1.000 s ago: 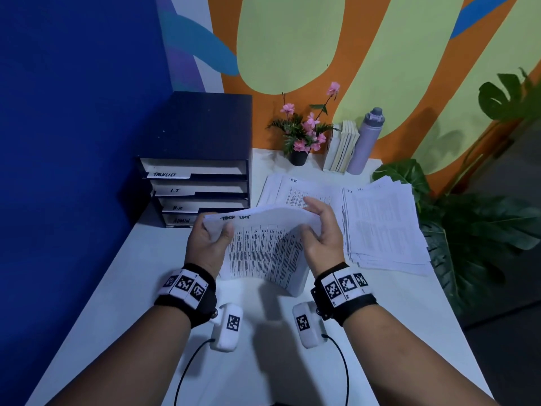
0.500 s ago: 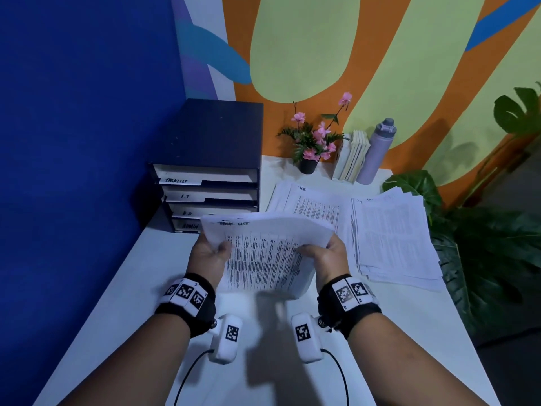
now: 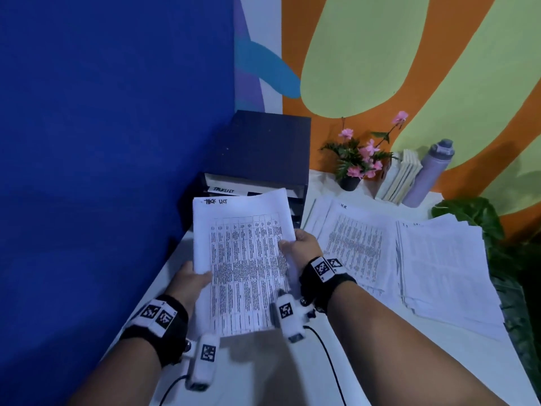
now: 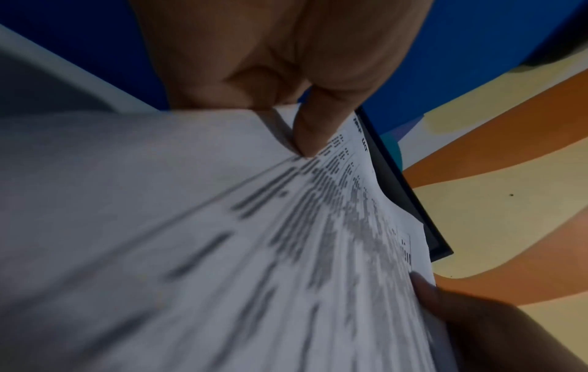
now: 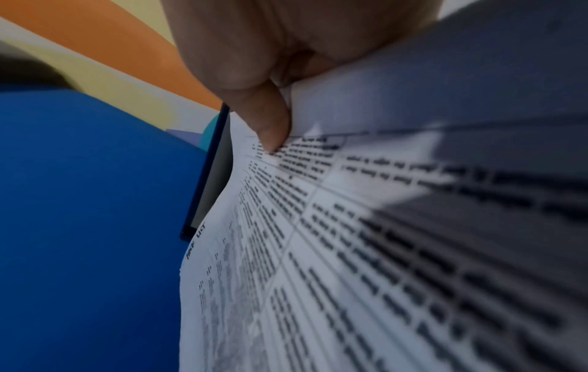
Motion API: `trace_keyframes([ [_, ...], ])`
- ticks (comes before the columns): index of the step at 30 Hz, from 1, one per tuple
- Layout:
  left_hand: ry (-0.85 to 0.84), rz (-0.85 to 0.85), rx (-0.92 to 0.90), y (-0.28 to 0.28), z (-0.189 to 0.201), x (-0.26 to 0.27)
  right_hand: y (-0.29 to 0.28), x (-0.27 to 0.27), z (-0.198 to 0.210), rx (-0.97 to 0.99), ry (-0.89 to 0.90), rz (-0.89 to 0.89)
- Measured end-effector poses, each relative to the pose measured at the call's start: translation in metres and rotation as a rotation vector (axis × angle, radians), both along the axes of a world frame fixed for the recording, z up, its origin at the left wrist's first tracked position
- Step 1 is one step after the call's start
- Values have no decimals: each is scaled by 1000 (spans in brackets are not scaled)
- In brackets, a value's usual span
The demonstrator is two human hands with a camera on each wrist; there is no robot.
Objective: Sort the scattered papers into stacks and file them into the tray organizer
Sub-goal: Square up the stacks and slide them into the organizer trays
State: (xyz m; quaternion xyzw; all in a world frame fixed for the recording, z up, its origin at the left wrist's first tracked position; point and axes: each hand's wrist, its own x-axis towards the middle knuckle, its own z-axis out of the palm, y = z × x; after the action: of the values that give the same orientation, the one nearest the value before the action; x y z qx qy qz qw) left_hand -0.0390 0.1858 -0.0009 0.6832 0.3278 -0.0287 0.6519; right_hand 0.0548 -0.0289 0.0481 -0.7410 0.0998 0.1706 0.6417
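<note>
Head view: a person's left hand point(image 3: 190, 284) and right hand point(image 3: 303, 244) hold a stack of papers point(image 3: 243, 259) headed "TASK LIST" above a white table point(image 3: 380, 361), each hand clamped on 1 long edge with the thumb on the printed face and the fingers hidden beneath. The stack's far edge reaches the front of the dark tray organizer point(image 3: 260, 153), overlapping its top slot, whose tag reads like "TASKLIST"; whether the sheets have entered that slot cannot be told. To the right of the right hand, 2 more piles lie flat on the table: a pile marked "H.R." point(image 3: 351, 238) just beside the wrist, and a loosely fanned pile point(image 3: 445, 268) beyond it. Farther back past those piles stand a potted pink flower point(image 3: 357, 159), a few leaning books point(image 3: 399, 177) and a lilac bottle point(image 3: 430, 174). Left wrist view: the left thumb point(image 4: 315, 128) presses down on the top sheet near its edge, the text blurred, with the organizer's dark edge just past the paper and the right hand's fingers at the opposite edge. Right wrist view: the right thumb point(image 5: 270, 120) pins the sheet's printed table, the handwritten heading visible toward the far corner, beside the organizer's edge.
</note>
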Motion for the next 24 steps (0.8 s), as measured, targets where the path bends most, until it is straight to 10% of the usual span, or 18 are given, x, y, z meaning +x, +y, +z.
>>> trace_keyframes([
  [7,9,-171,-228,10,20,-18,9,47,11,39,119,-165],
  [16,-129,-54,-136,16,42,64,16,46,17,-238,-67,53],
  [24,-146,-23,106,24,35,146,17,58,10,-322,-351,-115],
])
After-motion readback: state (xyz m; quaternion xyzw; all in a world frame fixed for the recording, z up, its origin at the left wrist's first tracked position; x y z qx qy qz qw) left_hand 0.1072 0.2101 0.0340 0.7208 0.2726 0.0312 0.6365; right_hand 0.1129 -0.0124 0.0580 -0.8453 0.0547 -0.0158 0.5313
